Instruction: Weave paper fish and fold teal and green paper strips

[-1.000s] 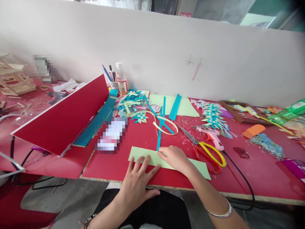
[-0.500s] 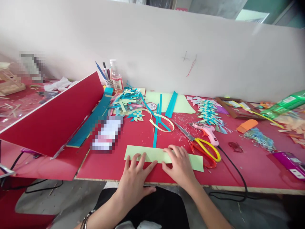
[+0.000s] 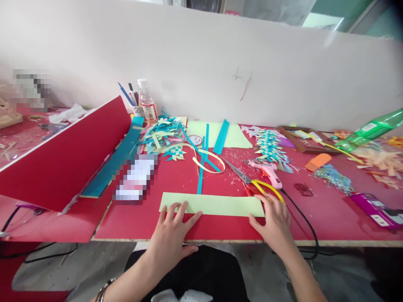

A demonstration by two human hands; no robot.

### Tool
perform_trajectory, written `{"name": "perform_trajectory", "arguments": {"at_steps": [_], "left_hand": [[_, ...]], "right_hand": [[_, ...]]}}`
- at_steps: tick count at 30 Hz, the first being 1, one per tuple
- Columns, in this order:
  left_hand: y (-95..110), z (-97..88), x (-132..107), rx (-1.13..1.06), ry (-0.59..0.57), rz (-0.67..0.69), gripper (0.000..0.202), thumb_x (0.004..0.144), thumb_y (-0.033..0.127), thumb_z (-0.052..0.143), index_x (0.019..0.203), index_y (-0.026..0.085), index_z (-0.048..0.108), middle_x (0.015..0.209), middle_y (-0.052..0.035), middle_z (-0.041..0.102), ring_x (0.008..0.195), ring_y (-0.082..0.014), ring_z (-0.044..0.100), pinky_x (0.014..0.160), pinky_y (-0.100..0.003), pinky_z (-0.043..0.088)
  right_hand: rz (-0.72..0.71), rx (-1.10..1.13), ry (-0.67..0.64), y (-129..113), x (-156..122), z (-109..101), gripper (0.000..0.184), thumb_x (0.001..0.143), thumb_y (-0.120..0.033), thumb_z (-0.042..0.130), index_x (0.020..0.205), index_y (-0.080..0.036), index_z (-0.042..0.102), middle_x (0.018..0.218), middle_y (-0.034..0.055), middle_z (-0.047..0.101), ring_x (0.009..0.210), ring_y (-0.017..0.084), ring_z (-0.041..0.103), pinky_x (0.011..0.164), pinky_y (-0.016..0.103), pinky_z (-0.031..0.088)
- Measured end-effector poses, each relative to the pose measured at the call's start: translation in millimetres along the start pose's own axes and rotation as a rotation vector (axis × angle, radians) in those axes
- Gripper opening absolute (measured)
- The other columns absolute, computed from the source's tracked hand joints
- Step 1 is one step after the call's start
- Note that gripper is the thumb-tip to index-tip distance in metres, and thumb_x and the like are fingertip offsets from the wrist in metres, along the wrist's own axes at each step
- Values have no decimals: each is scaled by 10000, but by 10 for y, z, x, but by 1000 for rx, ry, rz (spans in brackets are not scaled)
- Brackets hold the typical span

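Observation:
A long pale green paper strip (image 3: 217,205) lies flat along the front of the red table. My left hand (image 3: 171,228) rests with spread fingers, its fingertips on the strip's left part. At the right end of the strip, my right hand (image 3: 273,220) has its thumb and fingers apart around the corner. Scissors (image 3: 244,174) with yellow and red handles lie just behind my right hand, which covers part of them. Narrow blue paper strips (image 3: 202,167) and a looped cream strip (image 3: 222,167) lie behind the green strip.
A pink glue gun (image 3: 269,172) lies beyond the scissors, its cord running over the front edge. Woven paper pieces (image 3: 269,144), a strip pile (image 3: 163,134), a green bottle (image 3: 368,130) and a purple power strip (image 3: 378,212) surround the work. A red panel (image 3: 69,155) leans at left.
My right hand has moved right, from the middle of the green strip to its right end. The strip's right end now lies straighter. My left hand stays on the left part.

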State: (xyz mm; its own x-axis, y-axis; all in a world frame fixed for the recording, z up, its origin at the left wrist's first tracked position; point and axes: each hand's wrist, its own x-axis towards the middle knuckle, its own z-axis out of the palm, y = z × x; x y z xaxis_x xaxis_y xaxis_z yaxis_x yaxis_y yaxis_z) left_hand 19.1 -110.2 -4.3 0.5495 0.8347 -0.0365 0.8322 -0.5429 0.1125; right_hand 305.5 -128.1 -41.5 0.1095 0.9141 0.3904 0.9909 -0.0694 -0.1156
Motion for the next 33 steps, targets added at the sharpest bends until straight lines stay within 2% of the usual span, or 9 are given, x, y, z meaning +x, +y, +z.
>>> {"name": "perform_trajectory", "arguments": {"at_steps": [4,7,11,15,18,22,26,30,33], "left_hand": [[-14,-8,17,10,-10,2,690,643,568,547,1265,400,300,1288,-76,356,1125,-314,331,915,-502,274],[-25,-24,13,37,1,-18,651,660,543,548,1254,392,328,1268,-81,381,1111,-313,348,903,-493,292],[-61,-106,-24,37,9,-16,602,698,572,475,1246,344,372,1241,-75,426,1089,-302,380,899,-467,316],[-172,-189,-50,33,0,-74,601,728,491,495,1268,264,358,1181,-77,488,1055,-269,431,846,-385,390],[-287,-200,-39,47,1,-88,471,760,366,506,1201,217,438,1118,-89,523,1008,-240,480,810,-348,415],[-366,-217,29,10,3,-22,345,770,332,505,1074,169,514,1078,-92,532,985,-222,498,810,-329,419],[-355,-241,106,6,-35,56,229,787,262,488,993,185,551,984,-60,564,900,-191,536,758,-293,435],[-343,-171,80,2,37,109,459,703,373,582,1117,198,488,1067,-77,532,964,-228,504,816,-336,406],[-343,-139,6,-27,54,164,624,600,454,649,1147,222,459,1075,-69,522,965,-236,492,846,-354,378]], "right_hand": [[33,25,17,224,-68,-50,437,718,-313,435,1136,-199,379,1134,133,422,1084,296,388,845,451,324],[-7,92,16,207,-82,-136,444,733,-269,404,1168,-201,344,1166,133,408,1115,286,374,867,447,316],[-182,151,-67,-110,7,-234,418,758,-307,434,1165,-232,372,1267,113,351,1198,274,294,949,472,231],[-401,227,-433,-541,154,-239,485,771,-432,446,1228,-300,350,1310,64,352,1208,242,303,993,499,147],[-442,281,-525,-817,186,-229,532,721,-498,502,1203,-297,405,1298,72,361,1195,255,315,997,491,163],[-469,335,-477,-1065,95,-241,539,701,-529,515,1174,-278,448,1182,78,453,1107,259,388,979,463,234],[-409,327,-437,-1148,2,-236,474,744,-498,481,1162,-274,461,1165,84,464,1064,255,420,902,416,351],[-491,310,-349,-1130,-66,-167,475,775,-476,453,1181,-231,446,1318,100,345,1194,255,312,944,402,321],[-568,268,-238,-1101,-149,-98,380,788,-388,480,1127,-216,491,1245,96,452,1117,228,409,946,400,310]]}}
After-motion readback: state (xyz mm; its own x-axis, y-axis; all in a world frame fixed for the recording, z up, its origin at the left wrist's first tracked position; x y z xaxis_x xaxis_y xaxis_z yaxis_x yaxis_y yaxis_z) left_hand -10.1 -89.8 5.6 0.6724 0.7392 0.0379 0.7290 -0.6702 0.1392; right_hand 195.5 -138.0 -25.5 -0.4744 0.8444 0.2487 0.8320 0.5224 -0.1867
